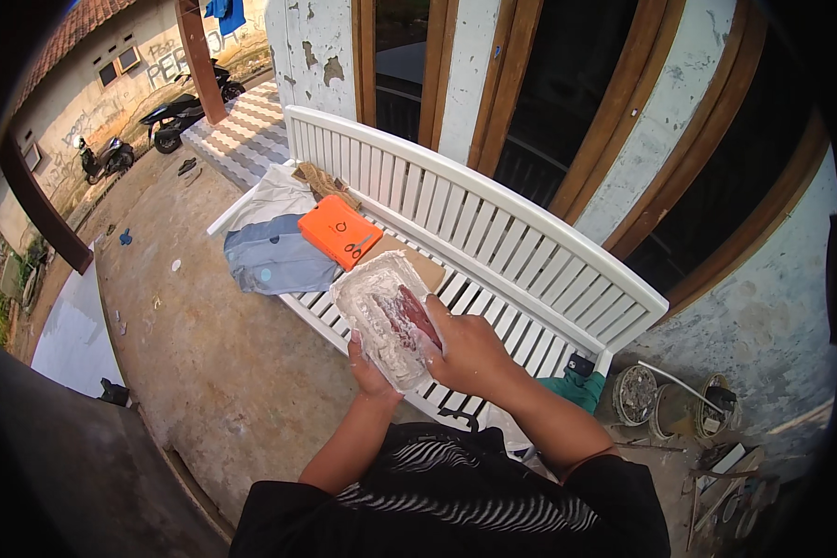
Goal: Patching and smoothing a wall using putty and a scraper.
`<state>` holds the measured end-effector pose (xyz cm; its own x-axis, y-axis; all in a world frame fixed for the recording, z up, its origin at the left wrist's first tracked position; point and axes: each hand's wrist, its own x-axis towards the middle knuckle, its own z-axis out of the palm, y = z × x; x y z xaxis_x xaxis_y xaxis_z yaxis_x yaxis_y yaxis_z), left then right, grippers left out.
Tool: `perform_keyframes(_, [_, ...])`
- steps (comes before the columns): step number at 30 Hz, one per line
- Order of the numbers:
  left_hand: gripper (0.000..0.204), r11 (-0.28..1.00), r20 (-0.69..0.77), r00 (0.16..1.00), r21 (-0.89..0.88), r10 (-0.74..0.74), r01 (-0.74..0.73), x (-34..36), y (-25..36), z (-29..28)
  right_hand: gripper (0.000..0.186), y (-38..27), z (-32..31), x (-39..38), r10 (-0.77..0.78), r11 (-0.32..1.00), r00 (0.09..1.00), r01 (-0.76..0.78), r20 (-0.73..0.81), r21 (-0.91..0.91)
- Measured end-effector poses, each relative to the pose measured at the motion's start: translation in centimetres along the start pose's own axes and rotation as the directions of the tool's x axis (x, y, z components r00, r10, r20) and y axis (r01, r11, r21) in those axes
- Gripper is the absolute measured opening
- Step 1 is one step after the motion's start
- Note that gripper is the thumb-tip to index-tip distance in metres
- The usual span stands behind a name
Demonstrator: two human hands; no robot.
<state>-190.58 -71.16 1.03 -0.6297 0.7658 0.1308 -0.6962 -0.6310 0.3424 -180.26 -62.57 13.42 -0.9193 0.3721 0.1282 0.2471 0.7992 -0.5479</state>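
My left hand [374,374] grips the near left side of a rectangular plastic tub [338,299], tilted in front of my body. Thick off-white paste [366,325] coats its inside and rim. My right hand [474,352] is closed around a flat dark-red scraper [411,314] that lies in the tub, smeared with paste. The fingers cover part of the scraper, so its full shape is hidden. Both hands are over the front edge of a white slatted bench [474,216].
On the bench lie an orange folder-like packet [325,223], a grey-blue cloth [279,258], a brown cardboard piece [427,271] and a green cloth [581,392]. Several dirty buckets [635,394] stand right of it. Behind are wood-framed windows [577,149]; motorbikes [169,121] stand far left.
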Motion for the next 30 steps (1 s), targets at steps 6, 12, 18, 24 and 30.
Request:
perform_keyframes(6, [0.075,1.000,0.000,1.000,0.006,0.015,-0.015,-0.7,-0.1,-0.2,0.041,-1.1,-0.8,-1.0,0.035,0.991,0.997,-0.025,-0.073,0.131])
perform_keyframes(12, [0.075,1.000,0.022,1.000,-0.028,-0.001,0.002,-1.3,0.1,0.2,0.039,-0.7,-0.8,-1.5,0.013,0.992,0.990,0.005,-0.141,0.128])
perform_keyframes(18, [0.073,1.000,-0.020,1.000,-0.011,0.004,-0.004,-2.2,0.6,-0.8,0.044,-1.8,0.3,-0.7,-0.061,0.997,0.998,0.061,-0.007,0.055])
perform_keyframes(24, [0.075,0.998,-0.099,0.993,-0.015,0.064,-0.065,-2.7,4.2,-1.5,0.046,-3.8,2.8,1.5,-0.081,0.997,0.993,0.081,0.087,0.001])
perform_keyframes(30, [0.073,0.988,-0.017,0.989,-0.056,0.146,-0.147,-3.1,10.6,-3.1,0.042,-6.9,6.0,5.2,-0.076,0.991,0.996,0.082,-0.053,0.107])
